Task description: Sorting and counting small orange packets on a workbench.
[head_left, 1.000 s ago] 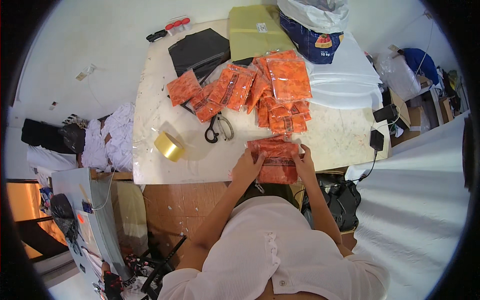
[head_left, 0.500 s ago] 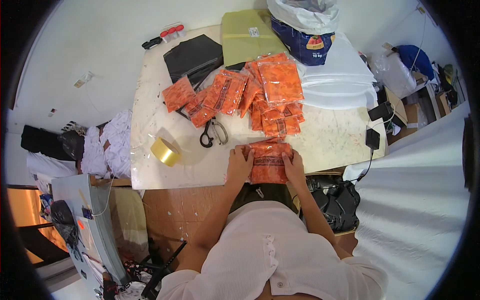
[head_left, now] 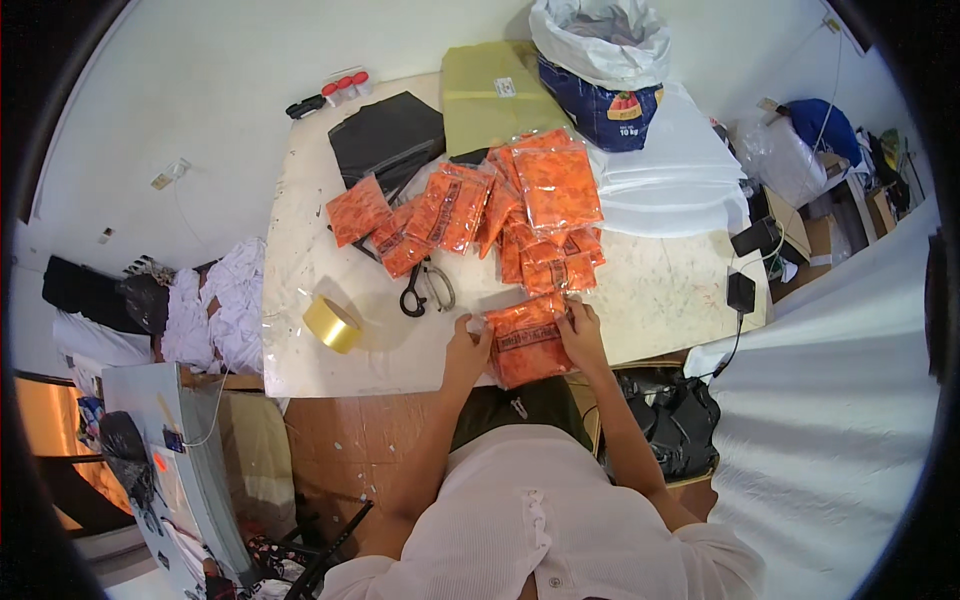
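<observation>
An orange patterned packet [head_left: 530, 345] in clear plastic is held at the table's front edge, tilted with its right side higher. My left hand [head_left: 466, 352] grips its left side, fingers closed on the plastic edge. My right hand [head_left: 582, 334] pinches the upper right side. Just beyond lies a heap of similar orange packets [head_left: 558, 190], with a few more packets [head_left: 450, 208] spread to its left. Black-handled scissors [head_left: 412, 301] stick out below them, their blades hidden. A roll of yellow tape [head_left: 331, 324] stands on the table to the left.
At the back are a black folded sheet [head_left: 385, 135], yellow-green plastic [head_left: 497, 100], a blue-and-white sack [head_left: 605, 100] and stacked white sheets [head_left: 675, 170]. Black power adapters [head_left: 741, 292] with cables lie at the table's right edge. A box of black plastic [head_left: 670, 420] stands below.
The packet has tilted, its right side rising and its lower left dropping toward me. My left hand has shifted a little left and nearer. The whole view has shifted slightly.
</observation>
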Demonstrator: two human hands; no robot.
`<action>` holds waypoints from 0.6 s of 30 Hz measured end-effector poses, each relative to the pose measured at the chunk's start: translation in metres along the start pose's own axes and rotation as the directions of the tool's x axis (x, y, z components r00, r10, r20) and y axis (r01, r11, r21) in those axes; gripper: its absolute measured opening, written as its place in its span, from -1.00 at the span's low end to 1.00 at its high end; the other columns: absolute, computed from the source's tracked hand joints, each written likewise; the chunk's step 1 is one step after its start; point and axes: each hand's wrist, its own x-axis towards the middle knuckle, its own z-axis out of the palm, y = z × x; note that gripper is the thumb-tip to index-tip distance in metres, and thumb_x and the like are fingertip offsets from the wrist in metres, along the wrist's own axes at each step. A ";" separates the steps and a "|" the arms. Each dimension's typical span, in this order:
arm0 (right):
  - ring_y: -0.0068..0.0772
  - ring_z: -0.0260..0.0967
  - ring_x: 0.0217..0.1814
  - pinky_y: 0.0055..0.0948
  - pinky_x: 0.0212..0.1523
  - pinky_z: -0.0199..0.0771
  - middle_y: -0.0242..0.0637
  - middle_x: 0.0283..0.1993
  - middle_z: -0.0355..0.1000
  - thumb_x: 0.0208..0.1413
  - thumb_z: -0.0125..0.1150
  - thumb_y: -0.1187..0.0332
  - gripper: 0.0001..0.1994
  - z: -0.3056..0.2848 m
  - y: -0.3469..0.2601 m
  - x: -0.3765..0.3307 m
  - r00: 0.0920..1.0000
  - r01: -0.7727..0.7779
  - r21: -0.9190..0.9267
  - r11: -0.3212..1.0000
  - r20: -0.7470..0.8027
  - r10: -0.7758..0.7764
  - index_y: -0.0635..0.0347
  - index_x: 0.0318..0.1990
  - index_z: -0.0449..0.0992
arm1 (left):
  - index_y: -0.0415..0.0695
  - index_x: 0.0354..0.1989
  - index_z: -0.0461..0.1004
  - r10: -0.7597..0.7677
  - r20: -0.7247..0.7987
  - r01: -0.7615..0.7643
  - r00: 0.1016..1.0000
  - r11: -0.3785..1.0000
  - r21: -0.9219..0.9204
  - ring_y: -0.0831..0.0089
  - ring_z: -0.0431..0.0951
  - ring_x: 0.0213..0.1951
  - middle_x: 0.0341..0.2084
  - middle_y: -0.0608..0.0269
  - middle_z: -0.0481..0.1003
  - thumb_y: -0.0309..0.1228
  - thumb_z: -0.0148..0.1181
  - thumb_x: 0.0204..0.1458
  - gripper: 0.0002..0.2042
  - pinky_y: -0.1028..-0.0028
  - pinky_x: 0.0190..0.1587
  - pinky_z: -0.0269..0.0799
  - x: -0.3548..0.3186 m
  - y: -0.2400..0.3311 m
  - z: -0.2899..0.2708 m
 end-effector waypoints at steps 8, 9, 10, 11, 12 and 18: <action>-0.34 0.34 -0.02 -0.48 0.02 0.27 -0.11 -0.08 0.40 0.21 -0.06 0.26 -0.67 0.017 -0.012 -0.008 0.983 -0.179 0.312 0.933 0.028 0.179 0.28 0.03 0.33 | -0.37 -0.28 0.44 0.013 -0.010 -0.012 1.000 0.998 0.059 -0.02 0.55 -0.34 -0.46 -0.18 0.51 -0.17 0.07 0.06 -0.61 0.24 -0.28 0.44 0.002 0.001 -0.010; -0.33 0.34 -0.02 -0.47 0.02 0.27 -0.10 -0.08 0.41 0.21 -0.05 0.26 -0.66 0.019 -0.015 -0.008 0.987 -0.155 0.376 0.914 0.027 0.156 0.28 0.03 0.33 | -0.37 -0.28 0.44 0.017 -0.010 -0.017 1.000 0.998 0.055 -0.02 0.55 -0.34 -0.46 -0.18 0.51 -0.17 0.07 0.06 -0.61 0.24 -0.28 0.44 0.004 -0.001 -0.012; -0.32 0.35 -0.02 -0.47 0.03 0.27 -0.09 -0.09 0.41 0.21 -0.05 0.25 -0.66 0.021 -0.019 -0.008 0.991 -0.131 0.437 0.890 0.024 0.134 0.28 0.04 0.32 | -0.36 -0.27 0.44 0.022 -0.034 -0.020 0.999 0.998 0.053 -0.01 0.55 -0.33 -0.45 -0.18 0.51 -0.17 0.07 0.06 -0.61 0.24 -0.28 0.44 0.006 -0.003 -0.017; -0.32 0.35 -0.02 -0.47 0.03 0.27 -0.09 -0.09 0.41 0.21 -0.05 0.25 -0.66 0.021 -0.021 -0.009 0.991 -0.127 0.433 0.892 0.017 0.133 0.28 0.04 0.32 | -0.35 -0.26 0.44 0.027 -0.057 -0.024 0.998 0.998 0.051 -0.01 0.55 -0.32 -0.44 -0.18 0.52 -0.16 0.08 0.06 -0.61 0.25 -0.27 0.44 0.008 -0.005 -0.020; -0.22 0.34 0.01 -0.43 0.04 0.27 -0.03 -0.06 0.40 0.20 -0.04 0.22 -0.64 0.019 -0.024 -0.009 0.994 -0.104 0.408 0.907 0.026 0.103 0.28 0.03 0.33 | -0.35 -0.26 0.44 0.032 -0.049 -0.030 0.998 0.999 0.044 -0.01 0.55 -0.32 -0.44 -0.18 0.52 -0.16 0.08 0.06 -0.61 0.25 -0.27 0.44 0.010 -0.005 -0.022; -0.41 0.35 -0.27 -0.49 -0.30 0.34 -0.18 -0.18 0.45 0.16 0.05 0.20 -0.68 -0.016 -0.028 0.011 0.937 0.166 0.142 0.976 -0.330 -0.112 0.27 -0.08 0.41 | -0.31 -0.22 0.44 -0.081 -0.047 0.083 0.996 0.996 0.029 0.05 0.54 -0.32 -0.40 -0.11 0.52 -0.21 0.09 0.06 -0.66 0.28 -0.26 0.43 0.004 0.005 -0.037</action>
